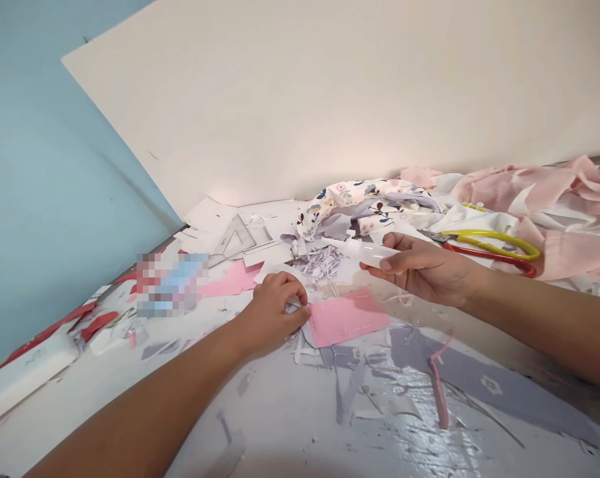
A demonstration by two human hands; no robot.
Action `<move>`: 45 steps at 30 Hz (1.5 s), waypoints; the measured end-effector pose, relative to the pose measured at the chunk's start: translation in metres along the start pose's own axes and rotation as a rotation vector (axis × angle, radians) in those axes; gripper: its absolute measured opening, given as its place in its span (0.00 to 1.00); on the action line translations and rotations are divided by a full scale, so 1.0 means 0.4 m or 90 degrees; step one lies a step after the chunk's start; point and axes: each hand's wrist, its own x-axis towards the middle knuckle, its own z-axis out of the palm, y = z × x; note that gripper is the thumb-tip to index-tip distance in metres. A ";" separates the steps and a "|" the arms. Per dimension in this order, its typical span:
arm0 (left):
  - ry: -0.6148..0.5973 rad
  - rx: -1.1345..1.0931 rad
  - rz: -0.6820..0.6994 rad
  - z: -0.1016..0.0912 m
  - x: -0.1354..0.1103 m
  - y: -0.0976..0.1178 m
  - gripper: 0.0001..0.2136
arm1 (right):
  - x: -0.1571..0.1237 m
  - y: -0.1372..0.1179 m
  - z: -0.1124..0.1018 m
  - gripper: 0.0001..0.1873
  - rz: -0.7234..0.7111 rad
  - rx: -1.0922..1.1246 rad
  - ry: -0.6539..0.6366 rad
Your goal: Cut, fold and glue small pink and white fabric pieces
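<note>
A flat pink piece [350, 317], whose material I cannot tell for sure, lies on the table with small whitish marks along its edges. At its left edge, the thumb and fingers of my left hand [280, 305] are closed on it, and a pale layer shows just under that corner. My right hand [424, 269] holds a translucent white squeeze bottle [377, 252] above and to the right of the pink piece. The bottle is tilted, its narrow end pointing left. A heap of thin lilac and white snippets [322, 262] lies just behind the pink piece.
Scissors [494, 245] with yellow and red handles lie right, by crumpled pink fabric [524, 189]. Floral fabric [340, 199] is bunched at the back. A clear set square [237, 236] lies back left. Lilac strips [494, 385] cover the front right. A white board [330, 99] stands behind.
</note>
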 end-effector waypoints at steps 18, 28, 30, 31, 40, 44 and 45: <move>0.002 0.001 -0.004 0.000 -0.001 0.003 0.06 | 0.001 -0.001 -0.005 0.02 -0.038 -0.450 -0.067; 0.001 0.008 -0.003 0.002 -0.002 -0.001 0.06 | -0.002 -0.004 0.014 0.05 -0.067 -0.624 -0.127; -0.002 0.008 -0.006 0.002 -0.003 -0.001 0.06 | -0.001 -0.005 0.013 0.05 -0.051 -0.624 -0.134; -0.002 0.007 -0.006 0.002 -0.003 -0.001 0.06 | -0.001 -0.005 0.013 0.04 -0.040 -0.619 -0.140; -0.008 -0.030 -0.016 -0.003 0.000 0.002 0.05 | 0.001 -0.010 0.014 0.05 0.034 -0.615 -0.172; -0.036 -0.099 -0.051 -0.016 0.000 0.004 0.05 | 0.004 -0.009 0.012 0.06 0.042 -0.619 -0.179; -0.047 -0.124 -0.064 -0.019 0.000 0.002 0.05 | 0.005 -0.008 0.012 0.06 0.045 -0.621 -0.180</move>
